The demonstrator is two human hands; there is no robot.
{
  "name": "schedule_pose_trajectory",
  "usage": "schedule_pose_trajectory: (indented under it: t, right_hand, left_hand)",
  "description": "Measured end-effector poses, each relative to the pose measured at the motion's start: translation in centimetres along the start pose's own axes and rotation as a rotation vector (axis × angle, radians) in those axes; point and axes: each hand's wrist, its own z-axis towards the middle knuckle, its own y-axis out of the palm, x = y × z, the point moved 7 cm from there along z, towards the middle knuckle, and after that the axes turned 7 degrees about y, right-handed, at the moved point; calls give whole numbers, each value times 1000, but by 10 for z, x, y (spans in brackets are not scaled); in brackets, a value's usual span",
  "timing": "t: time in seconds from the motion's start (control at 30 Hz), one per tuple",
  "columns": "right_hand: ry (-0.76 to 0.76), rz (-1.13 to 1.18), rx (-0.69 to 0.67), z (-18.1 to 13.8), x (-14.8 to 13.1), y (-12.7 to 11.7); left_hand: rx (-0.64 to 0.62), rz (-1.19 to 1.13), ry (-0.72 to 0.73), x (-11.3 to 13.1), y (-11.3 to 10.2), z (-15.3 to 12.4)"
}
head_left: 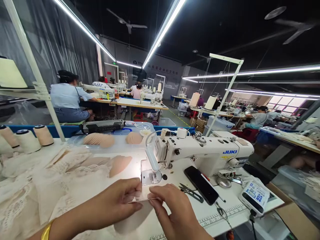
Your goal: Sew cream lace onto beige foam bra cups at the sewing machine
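Observation:
My left hand (117, 200) and my right hand (172, 210) meet in front of the sewing machine's needle plate (151, 176). Both pinch a small thin piece of pale fabric (143, 199), each holding one end. The piece lies just above the white table (225, 213), a little short of the presser foot. A white JUKI sewing machine (207, 151) stands right behind my hands. A gold bangle (46, 230) sits on my left wrist.
Lace fabric (42, 183) and beige bra cups (120, 164) lie at left, thread cones (27, 140) behind them. A black phone (201, 185), thread snips (191, 192) and a control box (255, 196) lie at right. Other workers sit at machines behind.

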Motion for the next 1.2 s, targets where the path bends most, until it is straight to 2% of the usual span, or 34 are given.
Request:
schedule_pose_trajectory:
  t: [0.07,0.13,0.2,0.27,0.37,0.43,0.5,0.6,0.7,0.8,0.87,1.2]
  right_hand:
    - [-42,-44,94,7,0,6]
    - [-84,-86,116,8,7,19]
    - [-151,-170,63,4,20,36]
    - [-244,-259,-64,-5,39,52]
    - [-364,-316,-331,-23,70,69]
    - [-366,-318,-483,-30,91,72]
    - [-317,-278,-561,-31,105,69]
    - [-196,-204,-570,-27,117,61]
    - [-92,-211,-563,-26,123,53]
    - [-75,-233,-595,-30,124,51]
    - [-68,-223,-609,-31,124,50]
    - [-40,-186,-632,-30,123,48]
  left_hand:
    - [230,244,146,-3,-17,-4]
    - [444,549,327,-2,-22,-15]
    - [515,788,421,-6,-13,-24]
    - [371,871,385,-17,6,-20]
    - [99,804,351,-28,34,-6]
    - [51,797,428,-26,44,9]
    - [46,835,457,-28,46,26]
    - [9,877,372,-42,48,48]
    - [64,850,354,-49,48,52]
    - [153,792,441,-47,50,46]
    - [163,764,484,-46,52,44]
    - [153,777,460,-44,56,53]
